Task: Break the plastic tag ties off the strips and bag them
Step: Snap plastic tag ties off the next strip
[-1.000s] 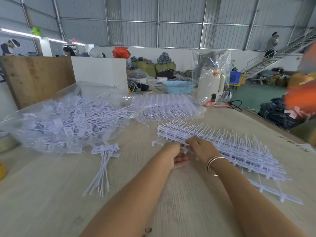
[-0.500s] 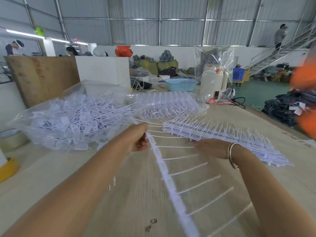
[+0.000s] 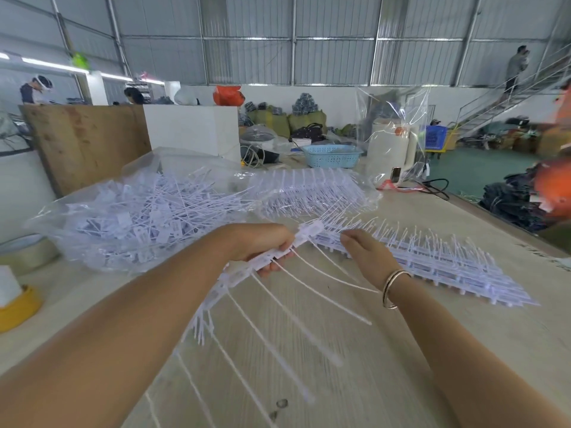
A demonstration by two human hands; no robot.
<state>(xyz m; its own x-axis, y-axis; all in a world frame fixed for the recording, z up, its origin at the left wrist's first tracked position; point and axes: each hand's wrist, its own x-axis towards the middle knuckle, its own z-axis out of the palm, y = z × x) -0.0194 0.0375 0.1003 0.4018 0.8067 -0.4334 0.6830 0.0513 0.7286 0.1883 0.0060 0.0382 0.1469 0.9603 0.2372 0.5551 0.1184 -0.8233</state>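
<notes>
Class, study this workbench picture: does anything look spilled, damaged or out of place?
Nothing stands out. The left hand grips a strip with ties attached; loose ties stay inside the clear bag, and the strip pile lies tidy.

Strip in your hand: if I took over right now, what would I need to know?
Left hand grips the strip, its ties still attached and fanning toward you.
Right hand is open beside it, holding nothing.
Pile of whole strips lies on the table to the right.
Done: the bag on the left holds many loose ties.
Left: snap the ties off this strip, bag them, then work through the pile.
</notes>
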